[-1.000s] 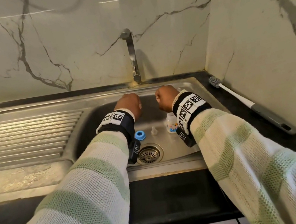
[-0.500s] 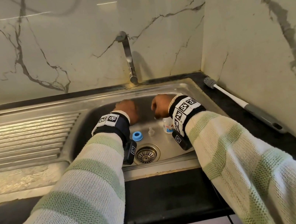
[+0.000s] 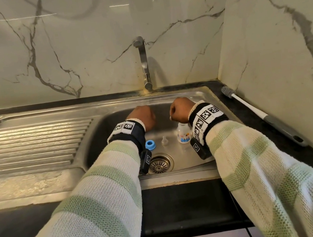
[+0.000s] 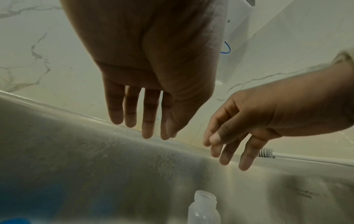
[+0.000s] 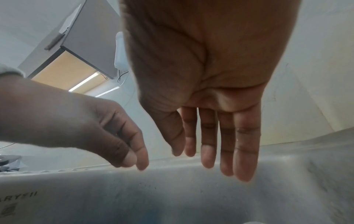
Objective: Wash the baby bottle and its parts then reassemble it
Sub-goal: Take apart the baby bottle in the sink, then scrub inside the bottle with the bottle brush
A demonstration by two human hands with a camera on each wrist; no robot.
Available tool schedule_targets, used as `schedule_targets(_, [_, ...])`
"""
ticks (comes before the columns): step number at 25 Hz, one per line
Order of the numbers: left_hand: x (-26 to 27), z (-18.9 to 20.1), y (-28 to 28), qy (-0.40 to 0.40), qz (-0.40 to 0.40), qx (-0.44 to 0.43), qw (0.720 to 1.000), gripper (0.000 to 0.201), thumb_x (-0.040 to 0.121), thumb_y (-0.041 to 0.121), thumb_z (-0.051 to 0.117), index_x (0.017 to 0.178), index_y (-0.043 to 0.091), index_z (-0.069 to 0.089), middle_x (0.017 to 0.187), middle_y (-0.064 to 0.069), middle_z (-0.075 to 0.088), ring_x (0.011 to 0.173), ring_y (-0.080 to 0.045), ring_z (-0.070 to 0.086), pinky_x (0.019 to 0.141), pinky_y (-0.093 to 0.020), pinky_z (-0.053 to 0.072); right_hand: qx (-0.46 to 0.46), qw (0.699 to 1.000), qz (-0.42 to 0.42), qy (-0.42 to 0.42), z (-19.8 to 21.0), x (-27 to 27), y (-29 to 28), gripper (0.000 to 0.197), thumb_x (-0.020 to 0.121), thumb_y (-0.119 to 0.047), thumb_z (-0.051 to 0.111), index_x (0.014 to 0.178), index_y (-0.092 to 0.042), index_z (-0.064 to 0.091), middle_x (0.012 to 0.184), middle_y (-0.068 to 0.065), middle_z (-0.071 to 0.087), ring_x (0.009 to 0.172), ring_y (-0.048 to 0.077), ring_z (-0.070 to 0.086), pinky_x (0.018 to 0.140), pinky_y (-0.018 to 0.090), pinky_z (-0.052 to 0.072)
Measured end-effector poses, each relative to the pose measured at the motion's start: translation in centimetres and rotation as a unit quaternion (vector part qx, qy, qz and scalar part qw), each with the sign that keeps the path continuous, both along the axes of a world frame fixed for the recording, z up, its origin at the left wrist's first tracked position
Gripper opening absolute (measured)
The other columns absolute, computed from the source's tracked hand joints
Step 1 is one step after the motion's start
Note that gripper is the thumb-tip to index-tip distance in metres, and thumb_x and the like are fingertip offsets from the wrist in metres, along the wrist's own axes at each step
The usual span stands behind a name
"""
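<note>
Both hands, left hand (image 3: 145, 118) and right hand (image 3: 179, 107), hover empty with fingers (image 4: 147, 121) loosely straight over the sink (image 3: 202, 152); bottle (image 3: 183, 133), teat (image 3: 164, 140) and blue ring (image 3: 150, 144) stand on its floor. Bottle likely light, stiff, possibly slippery: grasp round the body

Veined marble walls (image 3: 83, 48) meeting in a corner, black countertop (image 3: 186, 206), grey wall cabinet (image 5: 90, 37)
</note>
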State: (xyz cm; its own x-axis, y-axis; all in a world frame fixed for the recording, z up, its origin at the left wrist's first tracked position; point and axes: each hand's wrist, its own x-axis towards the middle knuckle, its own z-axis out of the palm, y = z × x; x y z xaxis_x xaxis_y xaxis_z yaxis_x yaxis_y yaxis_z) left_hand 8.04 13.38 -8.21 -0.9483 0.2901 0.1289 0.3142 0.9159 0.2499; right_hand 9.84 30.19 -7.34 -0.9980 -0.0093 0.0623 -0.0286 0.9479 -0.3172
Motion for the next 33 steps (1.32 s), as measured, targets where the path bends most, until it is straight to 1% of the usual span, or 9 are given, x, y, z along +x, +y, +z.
schedule_targets(4, [0.6, 0.4, -0.1, -0.006, -0.003, 0.009, 1.000, 0.026, 0.095, 0.023, 0.048, 0.092, 0.007, 0.068, 0.100, -0.015, 0.069, 0.090, -0.032, 0.066, 0.081, -0.036, 0.053, -0.029, 0.997, -0.035, 0.063, 2.8, 1.8, 0.4, 0.015, 0.084, -0.017, 0.066, 0.084, -0.008, 0.077, 0.088, 0.008, 0.075, 0.084, 0.023, 0.069, 0.082, 0.033, 0.057])
schedule_targets(7, [0.7, 0.5, -0.2, -0.004, -0.015, 0.009, 1.000, 0.030, 0.097, 0.025, 0.046, 0.095, 0.005, 0.069, 0.099, -0.016, 0.069, 0.091, -0.033, 0.066, 0.084, -0.038, 0.054, 0.032, 0.997, -0.065, 0.015, 4.8, 2.5, 2.8, 0.027, 0.082, -0.030, 0.067, 0.092, -0.006, 0.074, 0.089, 0.010, 0.072, 0.082, 0.027, 0.067, 0.080, 0.034, 0.056])
schedule_targets(10, [0.9, 0.3, -0.3, -0.011, -0.014, 0.022, 1.000, 0.027, 0.097, 0.026, 0.046, 0.087, 0.008, 0.064, 0.095, -0.015, 0.068, 0.089, -0.033, 0.066, 0.082, -0.037, 0.053, 0.112, 0.984, -0.136, -0.015, 6.0, 2.4, 7.4, 0.050, 0.069, -0.044, 0.061, 0.103, -0.009, 0.071, 0.097, 0.012, 0.071, 0.084, 0.031, 0.066, 0.080, 0.033, 0.055])
schedule_targets(14, [1.2, 0.1, -0.7, -0.016, -0.010, 0.050, 0.999, 0.024, 0.097, 0.025, 0.047, 0.082, 0.011, 0.058, 0.091, -0.015, 0.067, 0.086, -0.034, 0.066, 0.082, -0.040, 0.055, 0.131, 0.970, -0.203, -0.014, 7.8, 6.8, 10.2, 0.061, 0.077, -0.053, 0.060, 0.112, -0.004, 0.063, 0.113, 0.019, 0.067, 0.101, 0.036, 0.065, 0.086, 0.038, 0.053])
schedule_targets(17, [1.7, 0.3, -0.9, -0.017, -0.004, 0.058, 0.998, 0.025, 0.097, 0.025, 0.047, 0.082, 0.010, 0.060, 0.086, -0.012, 0.063, 0.082, -0.032, 0.065, 0.079, -0.038, 0.054, 0.169, 0.960, -0.221, -0.040, 8.1, 10.0, 11.2, 0.048, 0.091, -0.042, 0.058, 0.118, -0.003, 0.061, 0.116, 0.019, 0.066, 0.106, 0.034, 0.064, 0.088, 0.039, 0.051])
schedule_targets(20, [1.8, 0.4, -1.0, -0.022, -0.005, 0.066, 0.998, 0.025, 0.096, 0.025, 0.049, 0.079, 0.010, 0.061, 0.082, -0.011, 0.063, 0.076, -0.029, 0.062, 0.073, -0.034, 0.050, 0.233, 0.946, -0.219, -0.047, 8.1, 12.5, 11.2, 0.035, 0.092, -0.033, 0.059, 0.115, -0.006, 0.062, 0.109, 0.013, 0.069, 0.099, 0.029, 0.065, 0.085, 0.035, 0.052])
schedule_targets(27, [1.2, 0.1, -1.1, -0.024, -0.016, 0.077, 0.997, 0.027, 0.095, 0.024, 0.049, 0.082, 0.009, 0.068, 0.082, -0.009, 0.066, 0.077, -0.025, 0.065, 0.079, -0.036, 0.055, 0.369, 0.908, -0.180, -0.083, 7.8, 16.2, 9.8, 0.030, 0.096, -0.021, 0.055, 0.123, -0.009, 0.051, 0.122, 0.007, 0.061, 0.111, 0.023, 0.061, 0.081, 0.029, 0.044])
schedule_targets(30, [1.0, 0.0, -1.2, -0.025, -0.023, 0.072, 0.997, 0.029, 0.094, 0.025, 0.048, 0.090, 0.010, 0.073, 0.086, -0.010, 0.070, 0.076, -0.025, 0.067, 0.079, -0.037, 0.057, 0.378, 0.909, -0.163, -0.068, 7.7, 15.6, 9.7, 0.028, 0.097, -0.020, 0.052, 0.122, -0.009, 0.051, 0.120, 0.008, 0.062, 0.109, 0.024, 0.062, 0.084, 0.029, 0.046])
schedule_targets(33, [0.8, 0.0, -1.0, -0.026, -0.021, 0.073, 0.997, 0.028, 0.095, 0.025, 0.048, 0.089, 0.010, 0.072, 0.082, -0.010, 0.069, 0.073, -0.024, 0.065, 0.075, -0.034, 0.055, 0.324, 0.933, -0.152, -0.024, 8.1, 13.3, 9.1, 0.031, 0.100, -0.021, 0.048, 0.129, -0.010, 0.051, 0.121, 0.013, 0.062, 0.110, 0.028, 0.062, 0.086, 0.033, 0.049])
